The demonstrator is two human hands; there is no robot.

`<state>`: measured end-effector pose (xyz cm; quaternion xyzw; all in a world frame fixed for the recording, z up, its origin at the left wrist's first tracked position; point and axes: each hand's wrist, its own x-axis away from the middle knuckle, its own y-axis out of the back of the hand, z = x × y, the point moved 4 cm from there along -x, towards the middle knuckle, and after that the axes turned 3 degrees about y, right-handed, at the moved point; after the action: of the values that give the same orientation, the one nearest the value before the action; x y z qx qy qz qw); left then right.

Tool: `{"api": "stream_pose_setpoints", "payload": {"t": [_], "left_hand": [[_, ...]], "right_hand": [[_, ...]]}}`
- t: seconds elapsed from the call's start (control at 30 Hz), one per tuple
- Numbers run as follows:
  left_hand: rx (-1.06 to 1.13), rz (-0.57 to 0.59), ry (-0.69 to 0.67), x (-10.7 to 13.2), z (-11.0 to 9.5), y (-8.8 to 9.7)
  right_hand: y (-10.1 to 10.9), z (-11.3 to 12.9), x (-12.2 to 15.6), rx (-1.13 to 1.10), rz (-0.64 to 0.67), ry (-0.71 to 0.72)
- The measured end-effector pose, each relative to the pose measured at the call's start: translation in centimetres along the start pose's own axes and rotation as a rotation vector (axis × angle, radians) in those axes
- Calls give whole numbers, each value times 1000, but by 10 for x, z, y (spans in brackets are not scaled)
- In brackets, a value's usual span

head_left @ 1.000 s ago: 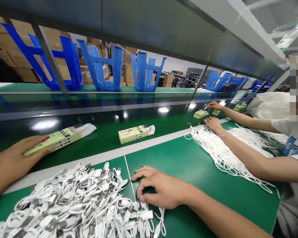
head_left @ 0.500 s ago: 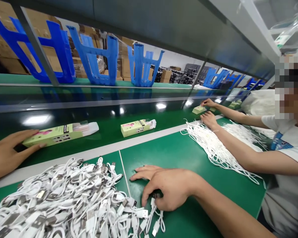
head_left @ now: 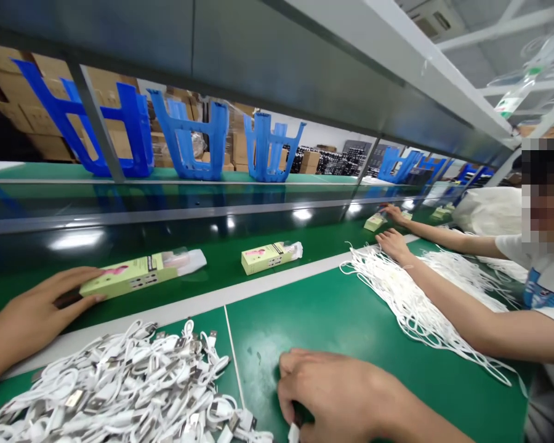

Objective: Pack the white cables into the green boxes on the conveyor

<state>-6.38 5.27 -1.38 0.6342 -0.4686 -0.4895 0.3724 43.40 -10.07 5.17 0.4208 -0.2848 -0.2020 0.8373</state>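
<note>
1. Your left hand (head_left: 32, 311) is grasping the end of a pale green boxed product (head_left: 129, 275), which lies on the conveyor belt (head_left: 212, 295) beyond the white cable pile (head_left: 120, 394).
2. Your right hand (head_left: 337, 394) is curled just right of the pile; you cannot tell whether its fingers are holding a cable.

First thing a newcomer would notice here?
A heap of white USB cables fills the bottom left of the green bench, with the right hand at its edge. The left hand rests on a pale green box on the dark belt. Up top, bright blue plastic racks stand in a row.
</note>
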Motion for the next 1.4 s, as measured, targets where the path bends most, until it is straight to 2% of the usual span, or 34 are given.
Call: {"api": "stream_pose_setpoints", "payload": {"t": [0.07, 0.17, 0.23, 0.3, 0.37, 0.43, 0.5, 0.57, 0.63, 0.73, 0.8, 0.87, 1.13, 1.3, 1.4], "left_hand": [[35, 56, -10, 4, -11, 0], [55, 103, 27, 8, -25, 2], [69, 126, 32, 8, -34, 3], [95, 121, 2, 7, -40, 4], [109, 98, -10, 6, -42, 4], [116, 85, -9, 4, -40, 1], [128, 93, -12, 4, -40, -2], [154, 104, -42, 6, -43, -2], [180, 108, -70, 9, -48, 1], [205, 105, -109, 13, -56, 5], [213, 103, -116, 14, -58, 6], [224, 92, -123, 15, -60, 7], [225, 76, -157, 17, -72, 6], [203, 101, -124, 16, -69, 6], [161, 115, -124, 15, -67, 5]], "right_hand": [[-1, -3, -1, -15, -11, -39], [10, -16, 0, -89, -57, -85], [22, -30, 1, -271, -75, -89], [31, -45, -3, -599, -120, -39], [37, -64, -12, -942, -268, 38], [39, -83, -29, -1188, -497, 82], [38, -98, -54, -1319, -720, 92], [38, -102, -87, -1367, -886, 109], [43, -97, -126, -1357, -986, 147], [56, -81, -183, -1323, -1037, 205], [63, -72, -209, -1278, -1045, 225], [68, -67, -224, -1207, -1037, 224], [69, -56, -226, -851, -1005, 148], [66, -50, -213, -584, -1014, 150], [62, -45, -201, -268, -942, 143]]}}
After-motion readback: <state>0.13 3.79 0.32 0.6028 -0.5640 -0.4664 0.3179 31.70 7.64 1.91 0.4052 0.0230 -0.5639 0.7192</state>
